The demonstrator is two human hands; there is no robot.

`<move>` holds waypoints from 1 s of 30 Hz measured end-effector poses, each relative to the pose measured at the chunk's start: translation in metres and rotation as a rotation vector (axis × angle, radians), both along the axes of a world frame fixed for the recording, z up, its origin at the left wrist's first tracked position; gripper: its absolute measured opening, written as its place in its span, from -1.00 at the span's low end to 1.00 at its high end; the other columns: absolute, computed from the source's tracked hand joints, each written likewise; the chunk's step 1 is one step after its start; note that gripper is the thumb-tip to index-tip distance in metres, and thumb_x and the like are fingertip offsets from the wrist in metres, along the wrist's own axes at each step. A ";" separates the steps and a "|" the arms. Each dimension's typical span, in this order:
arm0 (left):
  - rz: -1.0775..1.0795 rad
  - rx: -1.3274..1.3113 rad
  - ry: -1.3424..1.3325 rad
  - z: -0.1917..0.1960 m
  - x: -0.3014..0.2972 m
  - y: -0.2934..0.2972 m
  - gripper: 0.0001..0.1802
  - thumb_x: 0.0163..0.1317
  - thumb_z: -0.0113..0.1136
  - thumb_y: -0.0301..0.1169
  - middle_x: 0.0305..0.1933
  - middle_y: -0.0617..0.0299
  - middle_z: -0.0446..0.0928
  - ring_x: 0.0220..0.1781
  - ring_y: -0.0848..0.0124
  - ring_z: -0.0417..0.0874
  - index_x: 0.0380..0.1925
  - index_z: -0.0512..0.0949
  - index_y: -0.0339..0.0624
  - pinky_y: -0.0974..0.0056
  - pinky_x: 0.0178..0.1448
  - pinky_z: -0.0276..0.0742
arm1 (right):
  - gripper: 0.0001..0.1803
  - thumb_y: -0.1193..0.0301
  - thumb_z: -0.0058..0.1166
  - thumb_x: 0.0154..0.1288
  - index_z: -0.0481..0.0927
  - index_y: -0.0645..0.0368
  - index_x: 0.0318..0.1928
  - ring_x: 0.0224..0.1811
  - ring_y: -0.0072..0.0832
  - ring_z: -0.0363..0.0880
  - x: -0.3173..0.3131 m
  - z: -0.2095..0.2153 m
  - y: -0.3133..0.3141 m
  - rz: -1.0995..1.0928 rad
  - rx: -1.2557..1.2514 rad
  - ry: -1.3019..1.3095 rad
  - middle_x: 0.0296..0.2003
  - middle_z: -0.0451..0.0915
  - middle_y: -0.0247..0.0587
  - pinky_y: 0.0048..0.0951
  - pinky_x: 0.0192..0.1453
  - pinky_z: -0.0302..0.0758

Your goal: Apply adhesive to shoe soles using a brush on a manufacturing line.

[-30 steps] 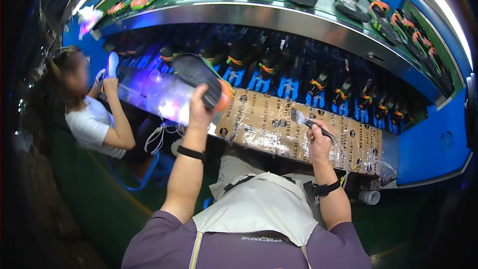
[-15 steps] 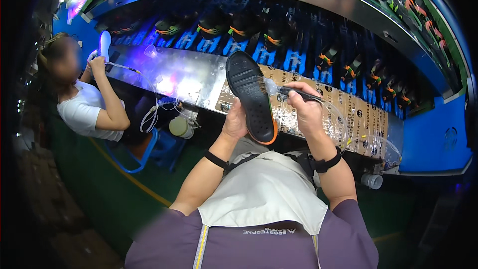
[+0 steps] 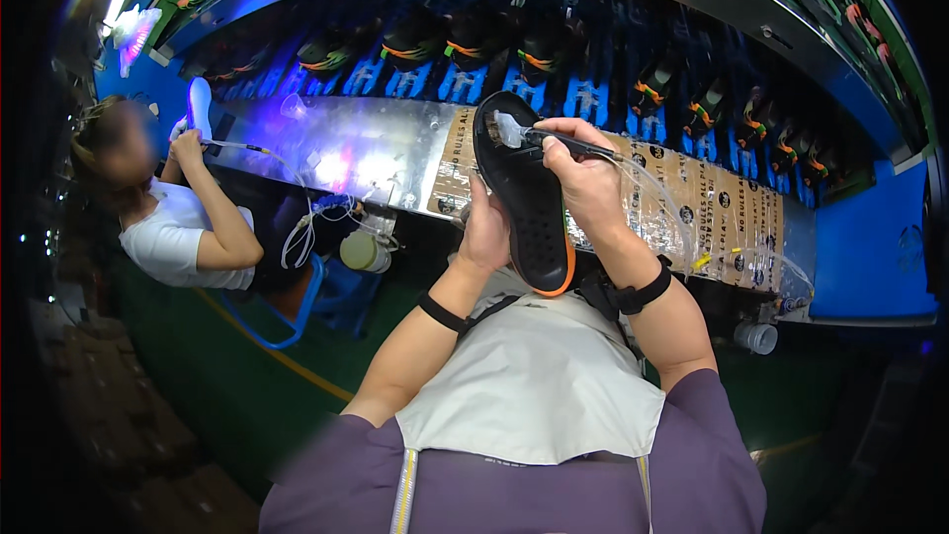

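A black shoe sole with an orange edge at its near end is held tilted in front of my apron. My left hand grips it by its left edge, fingers partly hidden behind it. In my right hand is a brush with a dark handle, a whitish wrapped head and brown bristles. Its bristles lie against the inner face of the sole, near the far end. A clear thin tube trails from the brush handle to the right.
Printed cardboard covers part of the metal bench. Behind it, blue racks carry several dark shoes with orange trim. At left a person holds another sole. Pale containers hang below the bench.
The brush has moved from the sole's right edge up and left to its far end. The sole has shifted slightly right and toward me.
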State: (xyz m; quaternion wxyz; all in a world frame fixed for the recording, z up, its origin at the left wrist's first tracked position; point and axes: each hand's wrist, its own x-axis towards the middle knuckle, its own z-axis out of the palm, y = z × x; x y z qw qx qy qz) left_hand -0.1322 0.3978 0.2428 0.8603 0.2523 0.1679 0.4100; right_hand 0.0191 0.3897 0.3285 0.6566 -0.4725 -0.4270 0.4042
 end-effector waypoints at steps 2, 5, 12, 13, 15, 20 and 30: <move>0.019 -0.008 0.025 -0.001 0.003 0.000 -0.04 0.56 -0.57 0.38 0.54 0.13 0.40 0.55 0.22 0.41 0.54 0.28 -0.16 0.07 0.63 0.31 | -0.81 0.46 0.23 0.41 0.73 0.28 -0.05 -0.37 -0.79 0.44 0.000 -0.001 0.000 -0.045 0.029 -0.123 -0.38 0.63 -0.48 -0.63 -0.27 0.40; 0.031 0.002 0.044 0.000 0.005 0.002 -0.07 0.59 -0.56 0.34 0.53 0.12 0.39 0.55 0.22 0.41 0.54 0.27 -0.17 0.10 0.63 0.30 | -0.79 0.44 0.25 0.40 0.73 0.27 -0.04 -0.36 -0.77 0.45 -0.008 0.005 -0.002 -0.117 0.081 -0.225 -0.36 0.65 -0.44 -0.60 -0.27 0.42; 0.114 0.061 0.100 -0.001 0.004 0.018 -0.10 0.61 -0.58 0.30 0.44 0.05 0.48 0.47 0.19 0.49 0.48 0.33 -0.20 0.07 0.58 0.36 | -0.74 0.45 0.27 0.27 0.73 0.22 -0.03 -0.32 -0.34 0.71 -0.002 0.003 -0.028 0.040 0.045 -0.528 -0.35 0.70 -0.02 -0.36 -0.18 0.58; 0.125 0.074 0.098 0.000 0.001 0.024 -0.09 0.60 -0.61 0.31 0.41 0.03 0.51 0.44 0.17 0.52 0.46 0.35 -0.20 0.06 0.56 0.38 | -0.74 0.45 0.27 0.27 0.73 0.22 -0.03 -0.32 -0.34 0.71 0.004 0.007 -0.036 0.041 0.044 -0.526 -0.35 0.70 -0.02 -0.36 -0.18 0.58; 0.187 0.025 0.119 -0.005 -0.008 0.033 -0.06 0.59 -0.66 0.32 0.35 0.01 0.56 0.40 0.14 0.56 0.43 0.39 -0.20 0.03 0.54 0.42 | -0.75 0.43 0.27 0.27 0.74 0.22 -0.06 -0.27 -0.28 0.75 0.018 0.017 -0.052 0.288 -0.012 -0.712 -0.32 0.73 0.02 -0.29 -0.13 0.61; 0.060 0.033 0.037 0.009 -0.010 0.030 -0.10 0.61 -0.62 0.31 0.36 0.09 0.54 0.40 0.23 0.54 0.46 0.35 -0.17 0.08 0.52 0.42 | -0.68 0.39 0.30 0.30 0.76 0.22 0.03 -0.07 -0.30 0.78 0.037 0.049 -0.052 0.418 -0.165 -0.631 -0.12 0.80 -0.02 -0.30 0.10 0.63; 0.004 0.109 -0.033 0.025 0.004 0.003 -0.06 0.52 -0.45 0.44 0.42 0.17 0.50 0.43 0.25 0.54 0.51 0.31 -0.04 0.11 0.51 0.46 | -0.70 0.48 0.32 0.33 0.78 0.23 0.06 -0.12 -0.59 0.66 0.018 0.033 -0.017 0.331 0.051 -0.334 -0.14 0.76 -0.27 -0.53 0.01 0.57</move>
